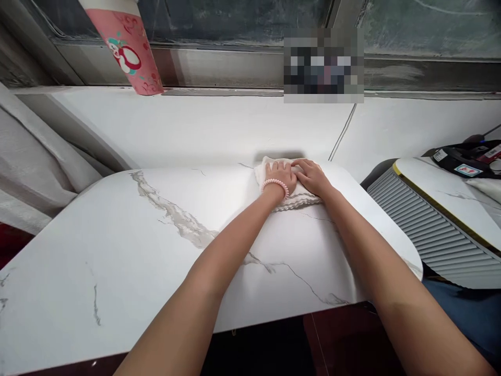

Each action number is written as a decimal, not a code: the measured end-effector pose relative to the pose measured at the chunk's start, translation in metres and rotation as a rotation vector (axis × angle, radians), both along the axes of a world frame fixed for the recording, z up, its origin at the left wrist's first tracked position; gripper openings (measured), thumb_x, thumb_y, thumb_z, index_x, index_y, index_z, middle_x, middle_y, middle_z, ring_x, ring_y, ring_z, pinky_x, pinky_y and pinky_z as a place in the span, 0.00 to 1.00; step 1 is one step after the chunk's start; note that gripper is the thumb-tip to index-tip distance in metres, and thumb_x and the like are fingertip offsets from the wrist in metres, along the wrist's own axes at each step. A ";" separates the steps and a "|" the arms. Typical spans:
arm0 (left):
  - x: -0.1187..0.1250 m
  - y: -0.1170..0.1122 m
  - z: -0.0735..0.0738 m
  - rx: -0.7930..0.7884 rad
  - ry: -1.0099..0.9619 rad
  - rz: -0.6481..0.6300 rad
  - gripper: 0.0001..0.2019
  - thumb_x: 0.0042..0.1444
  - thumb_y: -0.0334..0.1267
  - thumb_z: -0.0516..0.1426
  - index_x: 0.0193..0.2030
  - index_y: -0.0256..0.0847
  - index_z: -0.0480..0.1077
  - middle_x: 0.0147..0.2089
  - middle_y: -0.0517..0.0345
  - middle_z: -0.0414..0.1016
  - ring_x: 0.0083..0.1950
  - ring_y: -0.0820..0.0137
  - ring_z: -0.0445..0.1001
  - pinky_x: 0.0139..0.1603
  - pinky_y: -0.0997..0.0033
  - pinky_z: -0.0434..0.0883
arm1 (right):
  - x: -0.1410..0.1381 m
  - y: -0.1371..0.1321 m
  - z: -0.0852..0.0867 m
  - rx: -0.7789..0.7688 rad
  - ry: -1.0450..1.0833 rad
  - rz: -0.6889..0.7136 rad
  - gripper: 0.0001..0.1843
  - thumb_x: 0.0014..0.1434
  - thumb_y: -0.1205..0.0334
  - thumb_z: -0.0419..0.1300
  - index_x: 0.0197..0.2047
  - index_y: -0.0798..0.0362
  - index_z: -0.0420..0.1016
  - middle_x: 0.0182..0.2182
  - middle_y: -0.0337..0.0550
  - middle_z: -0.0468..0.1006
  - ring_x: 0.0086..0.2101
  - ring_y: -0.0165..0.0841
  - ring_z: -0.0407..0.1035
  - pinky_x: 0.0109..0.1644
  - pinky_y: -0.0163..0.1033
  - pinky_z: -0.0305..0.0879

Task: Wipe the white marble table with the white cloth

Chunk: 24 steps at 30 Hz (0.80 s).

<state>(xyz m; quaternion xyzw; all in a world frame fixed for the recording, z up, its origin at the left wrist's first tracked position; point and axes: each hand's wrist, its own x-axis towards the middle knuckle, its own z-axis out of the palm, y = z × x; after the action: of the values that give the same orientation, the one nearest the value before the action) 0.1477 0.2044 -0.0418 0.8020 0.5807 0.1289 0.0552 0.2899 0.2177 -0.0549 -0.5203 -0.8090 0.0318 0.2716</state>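
A folded white cloth (304, 200) with wavy edges lies against the far side of a white marble-patterned tabletop (129, 271), close to the wall. My left hand (280, 180), with a pink beaded bracelet at its wrist, presses down on the cloth, its fingertips curled into the fabric. Just to its right, my right hand (312, 177) bears on the same cloth with bent fingers, the index and thumb side nearly touching the left hand. Both forearms reach forward across the table. The underside of the cloth is hidden.
A pink paper cup (129, 52) stands on the window ledge at upper left. A blurred-out patch covers part of the ledge, with a thin cable (343, 130) below. Pale curtains (31, 162) hang left. A ribbed grey cabinet (438, 224) carrying a black bag (465, 159) stands right.
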 end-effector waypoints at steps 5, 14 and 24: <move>0.010 0.017 -0.002 0.024 0.018 -0.019 0.26 0.66 0.42 0.39 0.67 0.34 0.58 0.70 0.46 0.59 0.71 0.58 0.54 0.72 0.50 0.46 | 0.014 0.014 -0.003 -0.015 0.050 -0.005 0.20 0.59 0.59 0.49 0.52 0.50 0.72 0.54 0.48 0.74 0.56 0.45 0.64 0.62 0.55 0.55; 0.019 0.022 -0.004 0.015 0.003 -0.039 0.27 0.66 0.43 0.39 0.68 0.33 0.57 0.70 0.46 0.58 0.71 0.58 0.53 0.72 0.51 0.45 | 0.024 0.014 -0.007 0.029 0.063 -0.044 0.20 0.59 0.59 0.49 0.52 0.52 0.73 0.53 0.50 0.75 0.55 0.45 0.66 0.61 0.54 0.58; 0.026 -0.036 -0.004 0.005 0.038 -0.164 0.28 0.67 0.42 0.38 0.69 0.30 0.55 0.72 0.41 0.53 0.73 0.55 0.50 0.72 0.49 0.42 | 0.033 -0.061 -0.008 0.054 -0.127 -0.099 0.22 0.65 0.57 0.43 0.56 0.51 0.69 0.57 0.52 0.71 0.59 0.46 0.62 0.61 0.57 0.56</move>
<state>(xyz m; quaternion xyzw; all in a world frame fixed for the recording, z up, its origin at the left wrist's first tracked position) 0.1737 0.1686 -0.0461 0.8492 0.5137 0.1100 0.0525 0.3232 0.1567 -0.0625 -0.5533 -0.7983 -0.0365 0.2350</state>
